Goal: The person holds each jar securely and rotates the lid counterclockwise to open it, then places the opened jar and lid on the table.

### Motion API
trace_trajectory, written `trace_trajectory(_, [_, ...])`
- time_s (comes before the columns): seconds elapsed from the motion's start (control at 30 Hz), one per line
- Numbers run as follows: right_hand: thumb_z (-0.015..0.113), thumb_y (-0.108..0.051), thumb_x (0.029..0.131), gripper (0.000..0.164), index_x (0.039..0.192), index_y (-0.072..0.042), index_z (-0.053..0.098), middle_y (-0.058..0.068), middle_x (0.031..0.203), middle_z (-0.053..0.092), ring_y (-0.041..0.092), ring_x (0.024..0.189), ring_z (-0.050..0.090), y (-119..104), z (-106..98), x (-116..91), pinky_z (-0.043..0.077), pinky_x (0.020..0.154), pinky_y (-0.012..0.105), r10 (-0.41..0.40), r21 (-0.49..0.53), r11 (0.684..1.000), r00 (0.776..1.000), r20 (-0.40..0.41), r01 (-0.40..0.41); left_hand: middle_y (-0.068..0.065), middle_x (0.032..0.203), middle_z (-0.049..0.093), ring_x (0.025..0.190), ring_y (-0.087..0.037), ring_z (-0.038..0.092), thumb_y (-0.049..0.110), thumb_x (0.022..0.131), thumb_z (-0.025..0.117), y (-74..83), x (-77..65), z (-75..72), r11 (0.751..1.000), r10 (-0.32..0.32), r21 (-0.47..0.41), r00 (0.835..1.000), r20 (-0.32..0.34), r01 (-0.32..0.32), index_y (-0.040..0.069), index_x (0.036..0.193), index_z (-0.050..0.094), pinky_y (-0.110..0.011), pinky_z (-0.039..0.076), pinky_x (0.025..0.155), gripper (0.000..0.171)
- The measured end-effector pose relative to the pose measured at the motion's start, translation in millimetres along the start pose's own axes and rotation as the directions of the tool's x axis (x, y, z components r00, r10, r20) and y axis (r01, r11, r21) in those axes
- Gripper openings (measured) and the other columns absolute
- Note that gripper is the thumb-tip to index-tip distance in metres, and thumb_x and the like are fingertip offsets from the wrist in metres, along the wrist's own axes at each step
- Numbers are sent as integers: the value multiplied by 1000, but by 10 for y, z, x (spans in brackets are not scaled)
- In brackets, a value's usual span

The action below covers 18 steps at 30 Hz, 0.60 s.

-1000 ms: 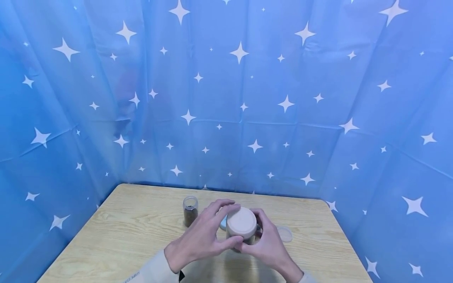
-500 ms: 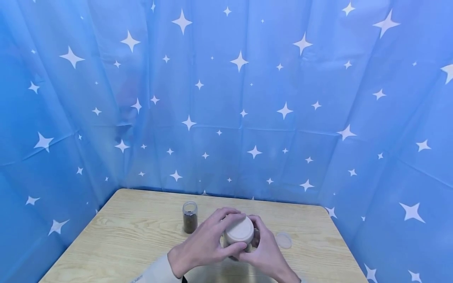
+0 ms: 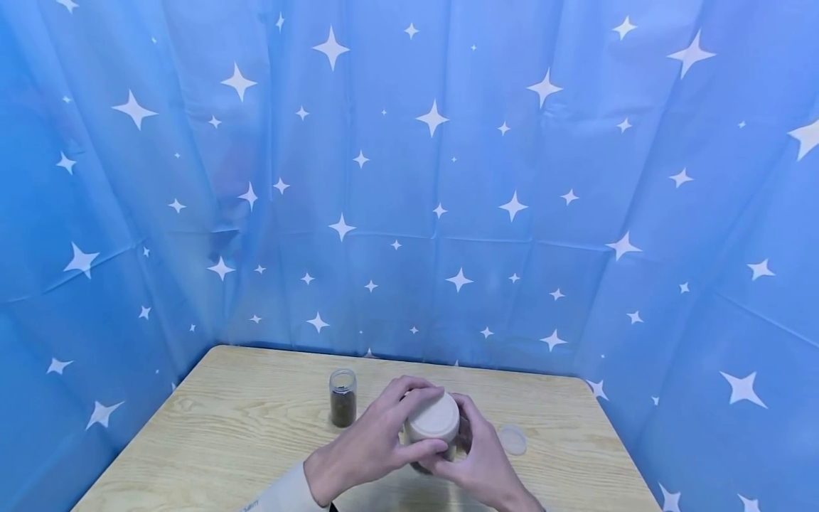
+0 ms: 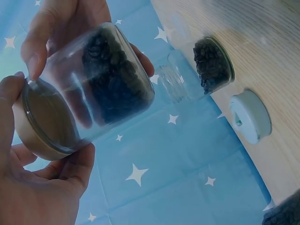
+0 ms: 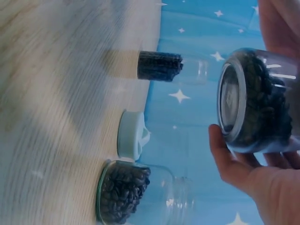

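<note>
A glass jar [image 4: 112, 75] part filled with dark coffee beans is held above the table, a pale beige round lid [image 3: 434, 418] on its mouth. My left hand [image 3: 379, 435] grips this lid, thumb on the near side and fingers curved over the far side. My right hand [image 3: 476, 455] holds the jar's glass body from the right. The right wrist view shows the jar's base, with fingers [image 5: 234, 171] of the right hand beneath the glass. Most of the jar is hidden behind both hands in the head view.
A narrow lidless glass jar [image 3: 343, 402] with dark contents stands left of the hands. Another open jar of beans [image 5: 126, 192] stands near a light blue lid [image 5: 133, 136]. A clear round lid [image 3: 513, 439] lies to the right on the wooden table [image 3: 256, 398]. Blue star-printed curtains surround it.
The head view has tilted up a little. The jar has shifted slightly left with both hands, and the left fingers reach further over the lid. The light blue lid is now hidden in the head view.
</note>
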State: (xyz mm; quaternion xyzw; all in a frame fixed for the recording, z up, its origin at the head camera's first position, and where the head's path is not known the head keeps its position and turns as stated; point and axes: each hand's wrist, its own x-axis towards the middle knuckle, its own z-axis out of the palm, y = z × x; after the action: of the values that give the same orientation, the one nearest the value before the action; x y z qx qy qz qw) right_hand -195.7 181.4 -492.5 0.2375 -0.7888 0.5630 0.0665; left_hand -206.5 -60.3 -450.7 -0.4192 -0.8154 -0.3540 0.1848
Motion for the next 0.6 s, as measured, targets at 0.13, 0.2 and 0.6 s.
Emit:
trace_trajectory(0.13, [102,-17,91,81,158,-19,57,5,141,78,10,121,78,7,1,8,68,100,31,-40,-9,999,999,-1,40,-3,160,61,140,-19,66,46,108,84,13,14,0,1000,4,-3,1000,-9,-4,17,164,63,-34,65,110,67])
trace_trajectory(0.2, [103,-18,90,83,158,-19,57,4,141,77,10,122,78,12,6,9,68,101,30,-54,-8,999,999,0,54,-2,160,61,140,-18,66,46,108,85,18,16,2,1000,2,-7,1000,-13,-2,17,164,63,-33,65,109,67])
trace_trajectory(0.6, [105,-19,87,86,158,-18,57,3,143,79,10,122,79,-19,4,-8,69,99,31,-11,-6,1000,999,-31,11,-3,161,66,141,-22,71,45,104,90,67,50,42,1000,-19,-22,999,-44,18,12,162,66,-35,66,110,71])
